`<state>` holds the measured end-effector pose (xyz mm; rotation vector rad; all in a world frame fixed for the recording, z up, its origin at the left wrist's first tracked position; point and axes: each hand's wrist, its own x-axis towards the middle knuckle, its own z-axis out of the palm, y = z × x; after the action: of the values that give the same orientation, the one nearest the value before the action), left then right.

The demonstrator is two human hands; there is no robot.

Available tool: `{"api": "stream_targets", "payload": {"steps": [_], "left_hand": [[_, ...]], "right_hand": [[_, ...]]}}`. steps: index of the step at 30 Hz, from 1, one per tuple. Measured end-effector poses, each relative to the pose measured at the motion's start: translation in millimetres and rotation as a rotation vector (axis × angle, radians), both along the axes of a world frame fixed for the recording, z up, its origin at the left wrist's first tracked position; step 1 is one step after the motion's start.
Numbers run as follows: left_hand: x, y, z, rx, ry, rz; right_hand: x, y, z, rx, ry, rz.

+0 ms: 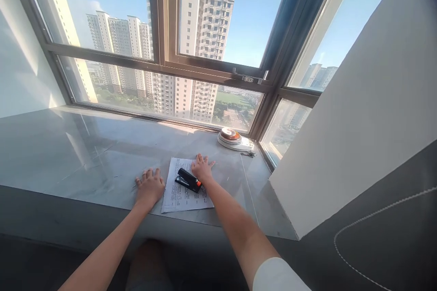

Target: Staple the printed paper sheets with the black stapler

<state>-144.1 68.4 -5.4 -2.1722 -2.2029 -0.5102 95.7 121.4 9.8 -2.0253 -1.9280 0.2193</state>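
A black stapler (pixel 188 181) with an orange spot at one end lies on printed paper sheets (pixel 174 200) near the front edge of the sill. My right hand (pixel 203 168) rests with spread fingers over the top right corner of the paper, just beyond the stapler and holding nothing. To the left of the sheets, my left hand (pixel 149 186) lies flat on the sill, fingers apart. My right forearm covers the paper's right side.
The grey stone window sill (pixel 99 154) runs along the window. A stack of round white and orange items (pixel 234 138) sits by the right corner, with a small dark object (pixel 248 154) beside it. A white wall (pixel 351 113) juts out at right, near a hanging beaded cord (pixel 355 225).
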Motion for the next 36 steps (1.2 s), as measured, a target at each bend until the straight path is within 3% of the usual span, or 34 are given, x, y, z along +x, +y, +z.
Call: {"api": "stream_targets", "payload": {"steps": [13,20,28,32,36], "left_hand": [[4.2,-7.4,10.4,0.000,0.003,-0.015],[6.1,-12.2,22.0,-0.033,0.012,-0.019],[4.1,-6.5,19.2,-0.098,0.060,-0.036],[2.8,-3.0,17.8,-0.129,0.054,-0.041],[1.4,-1.5,17.2,-0.123,0.043,-0.034]], "right_hand": [[0.1,-14.7,3.2,0.080,0.024,0.034],[3.5,-21.7,4.7,0.032,-0.018,0.030],[9.8,-31.0,4.0,0.054,-0.001,0.004],[26.5,-40.2,1.1,0.077,0.023,-0.016],[67.9,-57.8,-1.0,0.121,0.026,-0.054]]}}
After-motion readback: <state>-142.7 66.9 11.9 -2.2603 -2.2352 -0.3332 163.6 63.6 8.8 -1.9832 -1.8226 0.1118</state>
